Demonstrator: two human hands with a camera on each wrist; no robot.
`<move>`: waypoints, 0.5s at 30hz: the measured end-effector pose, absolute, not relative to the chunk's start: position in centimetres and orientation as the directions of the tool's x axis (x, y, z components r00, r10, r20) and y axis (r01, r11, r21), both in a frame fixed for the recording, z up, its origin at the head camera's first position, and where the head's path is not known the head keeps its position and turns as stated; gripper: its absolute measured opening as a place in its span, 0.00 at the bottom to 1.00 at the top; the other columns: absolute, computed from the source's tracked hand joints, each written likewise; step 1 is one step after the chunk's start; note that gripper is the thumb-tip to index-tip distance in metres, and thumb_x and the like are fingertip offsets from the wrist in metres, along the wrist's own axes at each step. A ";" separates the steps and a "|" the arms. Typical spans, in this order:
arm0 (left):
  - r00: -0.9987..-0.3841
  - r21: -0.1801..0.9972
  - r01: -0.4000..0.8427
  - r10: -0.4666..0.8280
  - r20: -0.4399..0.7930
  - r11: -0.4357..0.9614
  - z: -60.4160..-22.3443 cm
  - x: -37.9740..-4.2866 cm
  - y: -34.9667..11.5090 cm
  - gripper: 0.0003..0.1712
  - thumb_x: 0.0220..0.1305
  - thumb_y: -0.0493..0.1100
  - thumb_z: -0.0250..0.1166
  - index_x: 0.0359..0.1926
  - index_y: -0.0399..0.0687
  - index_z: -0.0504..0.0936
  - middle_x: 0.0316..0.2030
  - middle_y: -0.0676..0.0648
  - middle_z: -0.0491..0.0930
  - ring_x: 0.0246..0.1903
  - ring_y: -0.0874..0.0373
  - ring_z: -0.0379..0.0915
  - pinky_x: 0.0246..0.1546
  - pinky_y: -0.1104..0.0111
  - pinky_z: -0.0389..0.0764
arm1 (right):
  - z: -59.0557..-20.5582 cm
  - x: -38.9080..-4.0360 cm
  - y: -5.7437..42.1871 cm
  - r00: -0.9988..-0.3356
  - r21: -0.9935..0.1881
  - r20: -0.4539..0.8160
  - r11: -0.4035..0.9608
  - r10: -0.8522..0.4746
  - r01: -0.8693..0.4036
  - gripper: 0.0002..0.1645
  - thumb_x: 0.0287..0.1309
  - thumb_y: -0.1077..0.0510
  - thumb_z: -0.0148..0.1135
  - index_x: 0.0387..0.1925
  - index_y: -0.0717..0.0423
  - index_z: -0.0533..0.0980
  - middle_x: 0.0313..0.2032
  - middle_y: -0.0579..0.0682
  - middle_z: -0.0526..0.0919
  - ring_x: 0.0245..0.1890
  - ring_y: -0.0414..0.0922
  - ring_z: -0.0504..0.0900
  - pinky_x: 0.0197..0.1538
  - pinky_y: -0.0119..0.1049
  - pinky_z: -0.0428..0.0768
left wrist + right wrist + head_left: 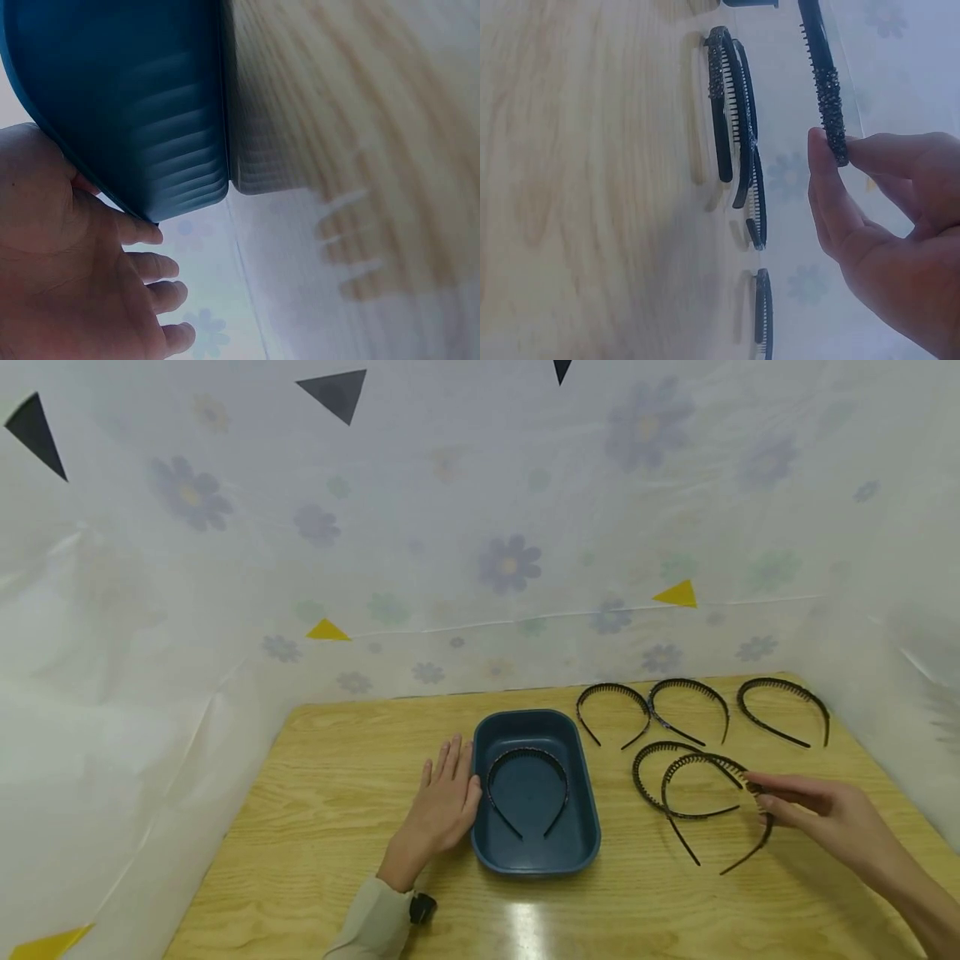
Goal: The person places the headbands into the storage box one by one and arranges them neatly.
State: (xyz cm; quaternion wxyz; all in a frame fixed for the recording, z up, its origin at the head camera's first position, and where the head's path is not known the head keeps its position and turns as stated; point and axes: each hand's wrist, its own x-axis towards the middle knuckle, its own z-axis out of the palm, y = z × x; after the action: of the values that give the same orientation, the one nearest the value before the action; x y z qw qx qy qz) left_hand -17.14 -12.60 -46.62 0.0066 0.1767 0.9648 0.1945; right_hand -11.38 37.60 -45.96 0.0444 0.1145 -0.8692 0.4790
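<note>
Between thumb and fingers my right hand point(832, 810) pinches a black toothed headband point(678, 764) by its right side, raised above the table. In the right wrist view, glittery stones cover part of that headband point(829, 101) near the fingertips. My left hand point(444, 802) lies against the left side of a dark blue tray point(588, 827), its fingers straight and the thumb at the rim. Inside the tray lies another black headband point(528, 752). Behind the held one, partly overlapped in the head view, a further headband point(637, 777) lies on the table.
Along the back right of the wooden table point(337, 793) lie a headband point(611, 687), a second headband point(690, 683) touching or close to it, and a third headband point(783, 683) farther right. A flowered white sheet point(465, 527) hangs behind the table and at both sides.
</note>
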 end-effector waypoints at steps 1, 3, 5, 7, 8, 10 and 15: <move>-0.937 0.375 0.339 0.344 0.057 0.863 -46.6 -17.1 -12.6 0.35 0.83 0.50 0.38 0.81 0.38 0.48 0.81 0.36 0.41 0.79 0.39 0.37 0.75 0.41 0.44 | -45.9 -11.5 37.5 -0.968 -0.824 0.193 0.509 -0.160 -0.248 0.22 0.69 0.68 0.63 0.62 0.69 0.77 0.53 0.28 0.83 0.46 0.27 0.84 0.41 0.26 0.84; -0.937 0.373 0.339 0.344 0.055 0.864 -46.6 -17.1 -12.6 0.35 0.83 0.51 0.37 0.82 0.38 0.48 0.81 0.37 0.41 0.79 0.40 0.36 0.75 0.41 0.43 | -45.9 -11.6 37.2 -0.965 -0.829 0.201 0.496 -0.166 -0.258 0.22 0.69 0.68 0.62 0.62 0.69 0.77 0.53 0.28 0.83 0.45 0.28 0.85 0.40 0.28 0.84; -0.937 0.372 0.340 0.345 0.055 0.864 -46.6 -17.1 -12.6 0.35 0.83 0.51 0.37 0.81 0.38 0.48 0.81 0.36 0.41 0.79 0.40 0.36 0.75 0.41 0.43 | -45.7 -11.8 36.9 -0.961 -0.825 0.218 0.494 -0.172 -0.275 0.21 0.69 0.69 0.62 0.62 0.69 0.78 0.53 0.29 0.84 0.45 0.28 0.85 0.41 0.27 0.84; -0.937 0.373 0.339 0.345 0.054 0.864 -46.5 -17.1 -12.6 0.35 0.83 0.51 0.37 0.82 0.39 0.48 0.81 0.36 0.41 0.80 0.40 0.36 0.75 0.41 0.43 | -45.6 -11.9 36.6 -0.958 -0.822 0.230 0.491 -0.174 -0.287 0.21 0.69 0.69 0.62 0.62 0.69 0.78 0.53 0.30 0.84 0.45 0.29 0.86 0.41 0.26 0.84; -0.937 0.375 0.338 0.344 0.053 0.863 -46.5 -17.1 -12.6 0.35 0.83 0.51 0.37 0.82 0.39 0.48 0.81 0.36 0.41 0.80 0.40 0.36 0.75 0.41 0.43 | -45.6 -12.0 36.5 -0.957 -0.822 0.233 0.490 -0.175 -0.290 0.21 0.69 0.69 0.62 0.62 0.69 0.78 0.53 0.30 0.84 0.44 0.30 0.86 0.41 0.26 0.84; -0.938 0.378 0.336 0.343 0.051 0.863 -46.5 -17.1 -12.6 0.35 0.83 0.51 0.37 0.82 0.39 0.47 0.81 0.36 0.41 0.80 0.40 0.36 0.75 0.41 0.43 | -45.4 -12.2 36.2 -0.954 -0.814 0.246 0.497 -0.172 -0.300 0.22 0.69 0.68 0.61 0.63 0.67 0.78 0.54 0.30 0.84 0.43 0.31 0.86 0.42 0.25 0.83; -0.938 0.387 0.332 0.342 0.044 0.860 -46.5 -17.1 -12.6 0.35 0.83 0.50 0.38 0.82 0.39 0.47 0.81 0.37 0.40 0.80 0.40 0.36 0.75 0.41 0.43 | -45.0 -12.7 35.5 -0.952 -0.826 0.255 0.475 -0.167 -0.304 0.23 0.71 0.68 0.60 0.64 0.67 0.76 0.56 0.28 0.82 0.41 0.35 0.88 0.44 0.25 0.83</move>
State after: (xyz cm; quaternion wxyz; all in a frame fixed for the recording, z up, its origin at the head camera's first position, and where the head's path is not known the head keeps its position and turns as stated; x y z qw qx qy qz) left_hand -17.13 -12.58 -46.51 0.0129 0.1749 0.9644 0.1981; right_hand -12.66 35.48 -44.98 0.0698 0.1375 -0.8558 0.4938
